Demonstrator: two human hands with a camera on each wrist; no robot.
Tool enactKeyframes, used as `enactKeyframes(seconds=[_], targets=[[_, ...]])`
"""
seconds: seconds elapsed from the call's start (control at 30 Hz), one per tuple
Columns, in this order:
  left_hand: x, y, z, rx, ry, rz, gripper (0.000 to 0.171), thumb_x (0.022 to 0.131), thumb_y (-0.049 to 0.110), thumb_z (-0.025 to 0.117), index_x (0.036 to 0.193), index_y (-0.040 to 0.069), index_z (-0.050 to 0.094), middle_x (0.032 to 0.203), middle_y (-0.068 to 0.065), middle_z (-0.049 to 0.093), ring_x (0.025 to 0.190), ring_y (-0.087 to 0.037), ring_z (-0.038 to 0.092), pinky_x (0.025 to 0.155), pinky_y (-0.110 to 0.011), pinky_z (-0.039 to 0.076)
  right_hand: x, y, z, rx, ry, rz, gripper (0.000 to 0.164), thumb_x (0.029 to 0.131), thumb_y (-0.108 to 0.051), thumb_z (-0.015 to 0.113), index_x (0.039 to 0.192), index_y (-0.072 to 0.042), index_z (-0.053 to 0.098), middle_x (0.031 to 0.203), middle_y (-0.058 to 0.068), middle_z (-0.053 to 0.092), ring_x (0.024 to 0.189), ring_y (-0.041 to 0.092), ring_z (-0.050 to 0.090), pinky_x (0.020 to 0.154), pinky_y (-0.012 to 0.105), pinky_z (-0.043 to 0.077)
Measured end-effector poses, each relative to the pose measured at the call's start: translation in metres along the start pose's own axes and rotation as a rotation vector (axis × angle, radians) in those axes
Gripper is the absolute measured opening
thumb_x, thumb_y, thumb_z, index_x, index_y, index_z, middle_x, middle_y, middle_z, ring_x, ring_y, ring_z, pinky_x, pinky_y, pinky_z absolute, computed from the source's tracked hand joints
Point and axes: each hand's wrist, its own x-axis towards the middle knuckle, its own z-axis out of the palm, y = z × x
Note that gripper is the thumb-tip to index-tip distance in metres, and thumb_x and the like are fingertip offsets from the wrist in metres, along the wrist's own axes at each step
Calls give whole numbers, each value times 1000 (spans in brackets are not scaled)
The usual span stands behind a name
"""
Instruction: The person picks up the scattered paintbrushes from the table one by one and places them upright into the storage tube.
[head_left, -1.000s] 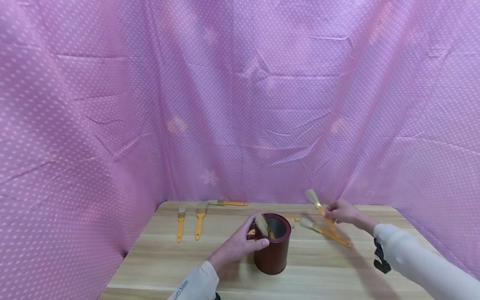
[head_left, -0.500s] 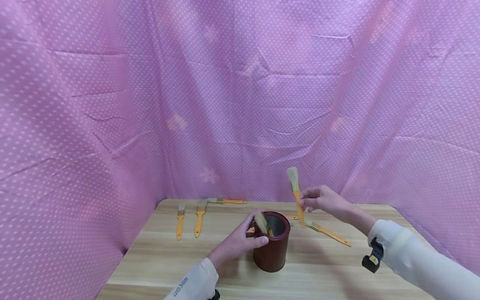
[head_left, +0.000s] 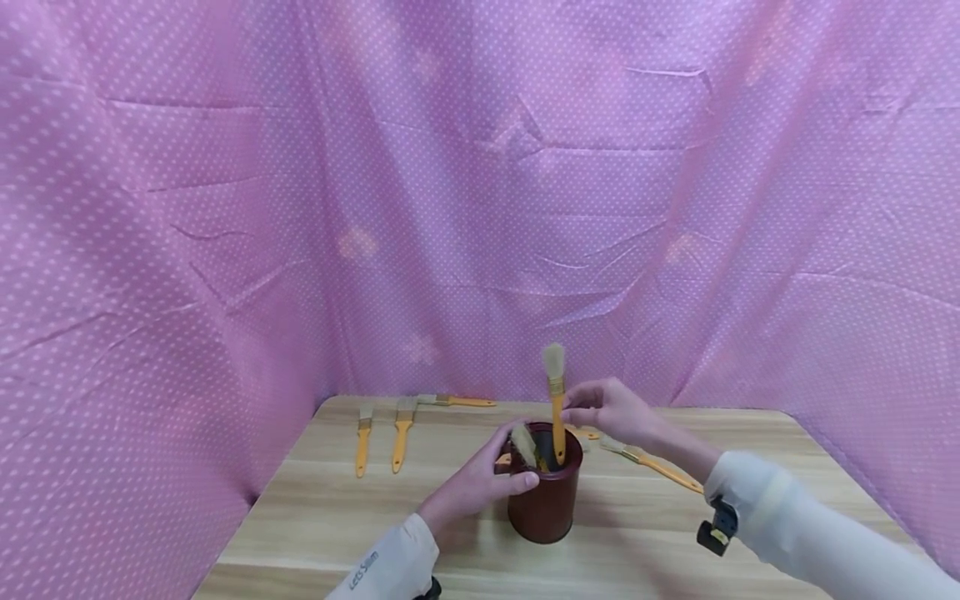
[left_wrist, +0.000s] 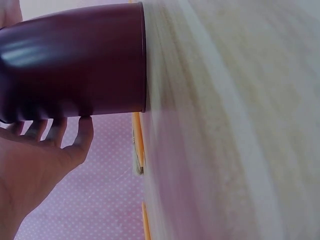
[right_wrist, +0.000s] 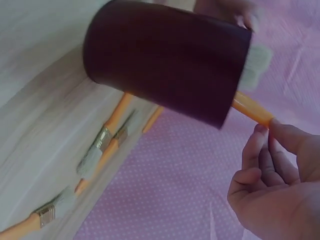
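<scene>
Lower centre of the frame: a dark red can (head_left: 542, 508) stands upright on the wooden tabletop (head_left: 637, 567), the left hand's (head_left: 476, 485) grip wrapped about its rim, thumb in front. Just right of it, the right hand (head_left: 613, 414) pinches an upright orange-handled paintbrush (head_left: 556, 387), bristles up, handle end at the can's mouth. A leaning brush (head_left: 522, 444) shows its bristles at the rim's left. Lower left: two loose brushes (head_left: 362, 450) lie side by side. Behind: pink dotted cloth (head_left: 480, 208).
</scene>
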Motion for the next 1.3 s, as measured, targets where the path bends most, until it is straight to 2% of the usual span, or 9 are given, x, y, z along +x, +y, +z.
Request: enactKeyframes(seconds=[0.17, 0.4, 0.57, 0.7, 0.83, 0.97, 1.17, 1.3], targets=[[-1, -1, 0, 6, -5, 8, 70, 97, 42, 69, 155, 45, 28, 151, 12, 40, 139, -20, 39, 109, -44, 36, 2, 3, 11, -94, 2, -63, 10, 93, -17, 76, 97, -8, 75, 89, -1, 72, 81, 18, 63, 69, 31, 53], [0, -2, 1, 8, -8, 1, 70, 97, 41, 69, 155, 44, 29, 151, 11, 41, 139, -22, 40, 108, -43, 38, 4, 5, 19, -180, 32, -117, 7, 91, -14, 78, 95, -9, 76, 83, -5, 69, 71, 16, 60, 57, 28, 49], [-1, -2, 2, 8, -2, -11, 74, 96, 43, 70, 156, 43, 27, 152, 10, 40, 138, -22, 41, 107, -42, 40, 3, 6, 17, -190, 21, -111, 14, 90, -13, 79, 102, -7, 77, 87, -5, 71, 69, 15, 63, 54, 27, 49], [-1, -1, 3, 8, -6, -3, 74, 97, 42, 70, 156, 43, 26, 152, 10, 39, 138, -22, 41, 107, -42, 40, -1, 7, 9, -199, 13, -127, 16, 91, -11, 77, 106, -7, 76, 90, -2, 73, 71, 16, 65, 57, 28, 52], [-2, 0, 2, 26, 8, -10, 74, 97, 42, 70, 156, 45, 26, 153, 11, 38, 139, -23, 40, 106, -42, 40, -6, 12, -4, -185, 25, -98, 17, 96, -17, 72, 111, -8, 75, 98, 0, 74, 80, 18, 67, 65, 31, 56], [-3, 2, 1, 42, 19, -19, 75, 96, 44, 70, 156, 45, 25, 154, 10, 37, 140, -24, 39, 106, -44, 40, -14, 25, -14, -164, 52, -50, 21, 99, -21, 70, 113, -5, 74, 96, 0, 72, 82, 18, 67, 70, 34, 56], [-3, 4, 0, 33, 14, -4, 76, 96, 43, 70, 157, 43, 24, 157, 4, 36, 141, -23, 38, 108, -44, 38, -32, 59, -25, -74, 101, 36, 24, 100, -14, 66, 116, 4, 69, 98, 5, 72, 83, 25, 67, 76, 36, 55], [-3, 4, 0, 24, 7, -1, 76, 96, 44, 70, 157, 43, 24, 159, 3, 34, 142, -22, 37, 108, -45, 37, -46, 83, -30, -79, 138, 119, 25, 101, -13, 64, 118, 5, 66, 100, 7, 71, 88, 30, 66, 77, 36, 54]])
